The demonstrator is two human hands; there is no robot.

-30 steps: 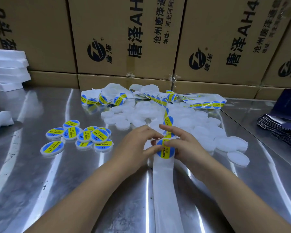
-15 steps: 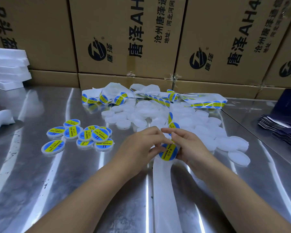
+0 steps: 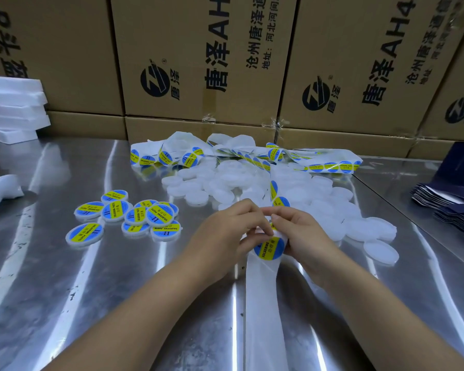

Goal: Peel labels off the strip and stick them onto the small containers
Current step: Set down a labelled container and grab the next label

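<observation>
Pinching the strip [image 3: 263,303] beside the label [image 3: 269,249] with curled fingers, left hand [image 3: 225,231] and right hand [image 3: 303,234] should peel slowly, avoiding wrinkles.

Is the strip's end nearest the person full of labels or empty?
Empty: that stretch of strip is bare white backing, nothing stuck on it.

Two bare forearms, entering from the lower corners and converging at centre, wrists straight. Bare left hand [image 3: 232,232], knuckles up, fingers curled, thumb pressed to the left edge of a round label [image 3: 269,249]. Bare right hand [image 3: 304,234], fingers curled over the label's upper right edge, fingertips meeting the other hand's.
</observation>
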